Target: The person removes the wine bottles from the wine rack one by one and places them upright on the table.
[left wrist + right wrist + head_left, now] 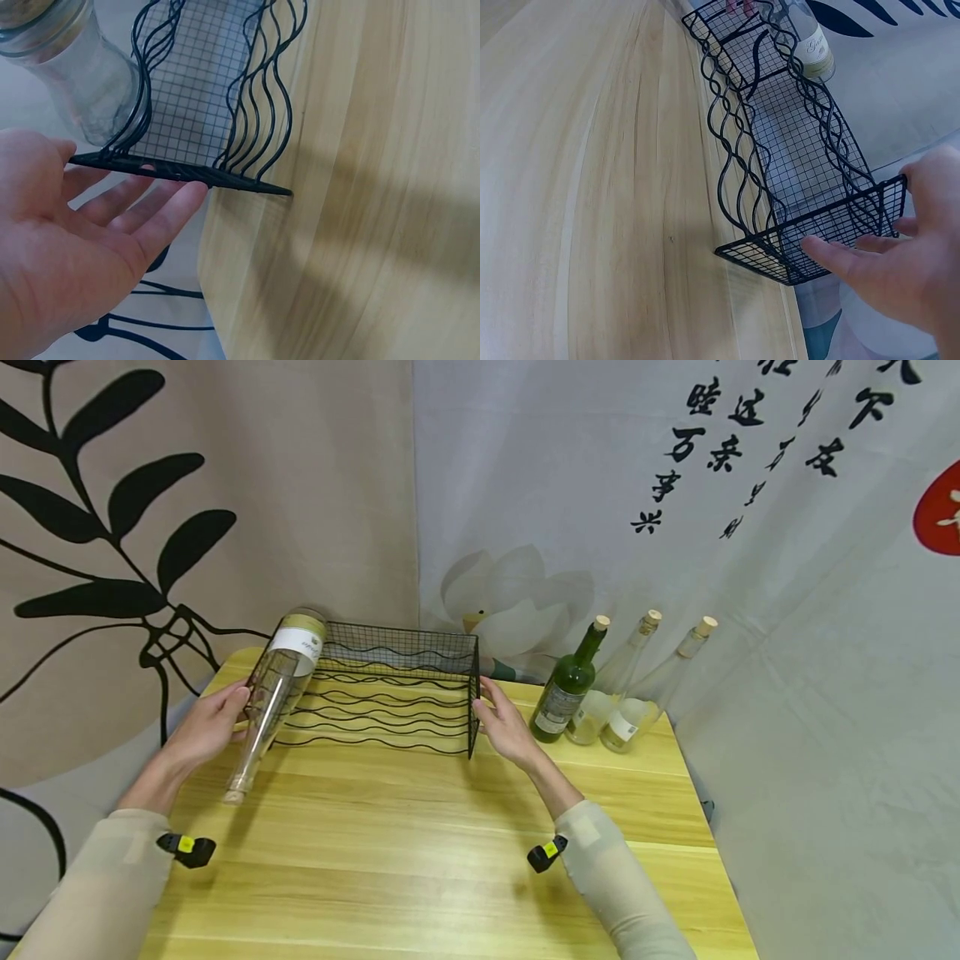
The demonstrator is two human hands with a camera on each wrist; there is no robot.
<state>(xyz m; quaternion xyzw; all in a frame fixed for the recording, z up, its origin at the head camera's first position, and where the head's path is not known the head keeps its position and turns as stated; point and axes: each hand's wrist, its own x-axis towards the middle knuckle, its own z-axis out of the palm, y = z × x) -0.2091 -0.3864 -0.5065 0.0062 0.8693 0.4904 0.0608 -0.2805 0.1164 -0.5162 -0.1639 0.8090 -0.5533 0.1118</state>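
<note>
A black wire bottle rack [390, 693] sat on the far part of the wooden table [420, 852], close to the cloth wall. Its long side ran from left to right, straight across in front of the person. The two hands were one at each end of it, so the rack lay right between them.

The left hand [206, 727] was at the left end. The fingers [161, 217] were stretched out flat and touched the outside of the left end panel [180, 171]. They did not curl around the wire. A clear glass bottle [273, 702] with a pale label lay in the rack on that same side. Its neck stuck out over the front toward the person, right beside the left hand. The hand did not hold the bottle.

The right hand [508, 727] was at the right end. Its fingers [847, 259] were also straight and lay against the mesh end panel [832, 232]. So both hands were spread flat, far apart, pressing or resting on the two short ends. Neither one was nearer than the other.

To the right of the rack stood a green bottle [567, 689] and two clear bottles [633, 697] with corks, leaning toward the wall. They were just beyond the right hand, not touching it.
</note>
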